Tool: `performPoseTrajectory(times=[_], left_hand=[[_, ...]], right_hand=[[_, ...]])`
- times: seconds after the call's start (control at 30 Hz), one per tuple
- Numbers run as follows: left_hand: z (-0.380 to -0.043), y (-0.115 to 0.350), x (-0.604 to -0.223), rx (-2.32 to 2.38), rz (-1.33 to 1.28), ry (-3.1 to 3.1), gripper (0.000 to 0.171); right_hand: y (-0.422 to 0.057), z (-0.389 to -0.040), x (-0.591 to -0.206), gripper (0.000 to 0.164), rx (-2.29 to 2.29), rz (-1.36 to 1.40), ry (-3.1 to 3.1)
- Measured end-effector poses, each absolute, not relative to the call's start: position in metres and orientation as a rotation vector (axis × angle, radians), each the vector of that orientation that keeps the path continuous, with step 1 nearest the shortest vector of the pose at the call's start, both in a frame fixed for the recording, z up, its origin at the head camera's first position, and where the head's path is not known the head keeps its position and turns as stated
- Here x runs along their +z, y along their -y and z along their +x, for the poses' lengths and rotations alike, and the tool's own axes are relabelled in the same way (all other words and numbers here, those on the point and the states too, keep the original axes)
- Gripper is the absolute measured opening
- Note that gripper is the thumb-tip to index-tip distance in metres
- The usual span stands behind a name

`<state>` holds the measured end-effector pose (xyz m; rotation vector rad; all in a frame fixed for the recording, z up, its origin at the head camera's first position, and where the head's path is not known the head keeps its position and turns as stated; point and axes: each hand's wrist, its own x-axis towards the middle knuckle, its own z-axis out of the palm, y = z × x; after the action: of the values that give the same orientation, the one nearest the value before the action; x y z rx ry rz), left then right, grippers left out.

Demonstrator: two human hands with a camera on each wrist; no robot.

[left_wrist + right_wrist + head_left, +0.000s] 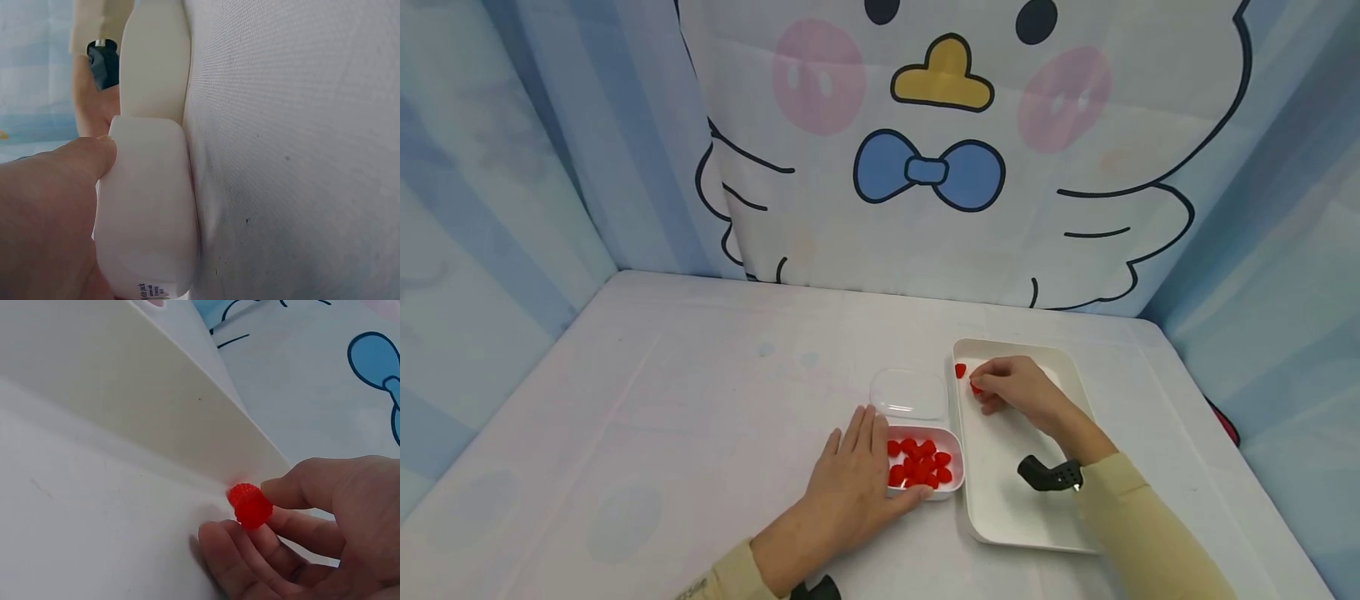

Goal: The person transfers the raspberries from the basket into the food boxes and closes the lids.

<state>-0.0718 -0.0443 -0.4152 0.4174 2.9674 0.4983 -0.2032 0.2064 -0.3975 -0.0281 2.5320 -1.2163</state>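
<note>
My right hand (1018,390) pinches a red toy raspberry (254,511) between thumb and fingers, low over the far left corner of a white tray (1015,500). A second raspberry (960,370) lies in that corner, partly behind the held one in the right wrist view. Against the left side of a small white tub (957,493) rests my left hand (850,492), fingers extended. Its thumb lies along the tub's near side, the tip at the rim in the left wrist view. Several red raspberries (921,462) are inside the tub.
A clear lid (910,393) extends behind the tub's far edge. The tray stands right of the tub, close beside it. A white cloth (662,417) covers the table, and printed curtains (925,242) enclose its back and sides.
</note>
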Motion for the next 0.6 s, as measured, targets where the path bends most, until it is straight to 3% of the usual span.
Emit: performPoseTrajectory(times=[0.6], left_hand=[[-0.072, 0.044, -0.414, 0.507, 0.407, -2.962, 0.104]], right_hand=[[-0.209, -0.190, -0.388, 0.030, -1.308, -0.061, -2.452]])
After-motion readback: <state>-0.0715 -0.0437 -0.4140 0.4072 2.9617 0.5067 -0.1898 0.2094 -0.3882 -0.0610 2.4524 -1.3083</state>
